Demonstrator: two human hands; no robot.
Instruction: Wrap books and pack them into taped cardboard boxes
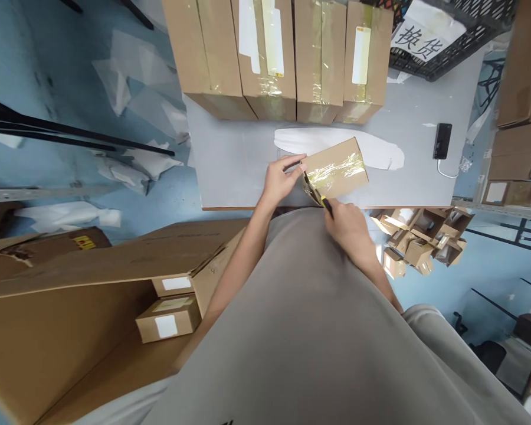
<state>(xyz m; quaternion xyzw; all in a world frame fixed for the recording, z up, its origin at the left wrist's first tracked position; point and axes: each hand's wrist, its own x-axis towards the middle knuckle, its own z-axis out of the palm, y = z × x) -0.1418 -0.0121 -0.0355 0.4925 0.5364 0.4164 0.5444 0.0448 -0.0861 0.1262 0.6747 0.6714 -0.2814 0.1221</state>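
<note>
A small cardboard box (336,168) with shiny clear tape across its top lies at an angle near the table's front edge. My left hand (279,180) grips its left end, thumb and fingers at the corner. In my right hand (349,227) is a yellow and black utility knife (325,203), held closed in the fingers against the box's near left edge. The tape and cardboard at that end look dark and parted; the blade's tip is hard to make out. Behind the box lies a long white sleeve-like wrap (336,139), partly covered by it.
Several taped cartons (265,65) stand along the table's back. A black crate (451,41) with a paper sign is at the back right, near a phone (442,141) on a cable. A big open carton (92,319) sits left; several opened boxes (420,236) lie on the floor right.
</note>
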